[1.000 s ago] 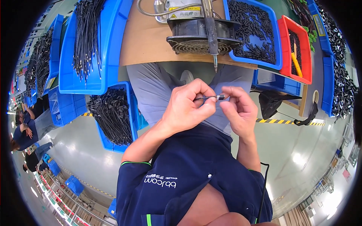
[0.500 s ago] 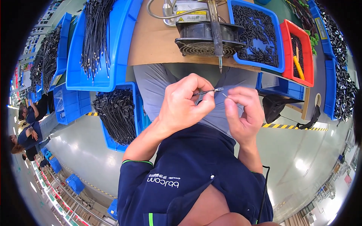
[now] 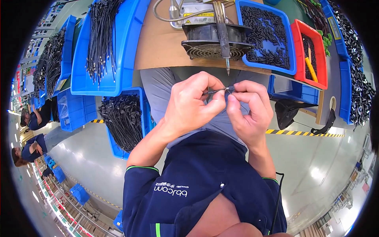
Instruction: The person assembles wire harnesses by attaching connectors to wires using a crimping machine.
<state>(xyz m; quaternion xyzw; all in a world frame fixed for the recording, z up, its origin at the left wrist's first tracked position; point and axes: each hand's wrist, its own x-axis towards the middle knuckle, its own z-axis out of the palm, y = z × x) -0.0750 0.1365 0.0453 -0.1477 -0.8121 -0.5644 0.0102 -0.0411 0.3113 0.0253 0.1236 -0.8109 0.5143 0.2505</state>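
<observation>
Over my lap, my left hand (image 3: pixel 195 98) pinches a thin black cable (image 3: pixel 213 92) between thumb and forefinger. The cable's dark connector end (image 3: pixel 231 89) points right, into the fingertips of my right hand (image 3: pixel 252 110). My right thumb and fingers are closed on that end. They hide most of it, and the thin silvery piece seen in them earlier cannot be made out. Just beyond my hands, a soldering iron (image 3: pixel 224 37) is fixed with its tip down over the table edge, apart from both hands.
A black fan (image 3: pixel 211 49) stands on the brown tabletop (image 3: pixel 158 49) behind the iron. Blue bins of black cables (image 3: pixel 122 122) lie left. At right are a blue tray (image 3: pixel 293 65) of small black parts and a red bin (image 3: pixel 321 79) with a yellow-handled tool (image 3: pixel 311 69).
My right hand has moved left and slightly up, closing onto the connector end of the cable. My left hand has barely moved and keeps its pinch. The whole view has shifted slightly.
</observation>
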